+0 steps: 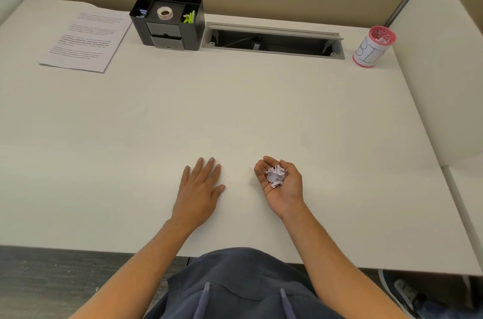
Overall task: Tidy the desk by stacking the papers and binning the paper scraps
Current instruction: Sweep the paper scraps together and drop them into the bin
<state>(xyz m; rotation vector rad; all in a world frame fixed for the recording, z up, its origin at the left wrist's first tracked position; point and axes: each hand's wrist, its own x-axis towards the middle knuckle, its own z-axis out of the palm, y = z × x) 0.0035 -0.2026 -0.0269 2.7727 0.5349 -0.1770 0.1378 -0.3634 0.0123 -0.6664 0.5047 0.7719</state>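
Observation:
My right hand (283, 182) is turned palm up above the near middle of the white desk (235, 109), cupped around a small heap of white paper scraps (275, 175). My left hand (200, 189) lies flat, palm down, on the desk just to its left, holding nothing. A stack of printed papers (86, 37) lies at the far left corner. The bin (373, 47), a pink-rimmed cup with "BIN" written on its white label, stands at the far right and has scraps inside.
A black desk organiser (167, 22) with a tape roll and a green clip sits at the back centre. Beside it an open grey cable tray (273, 40) is sunk into the desk. A beige partition runs behind.

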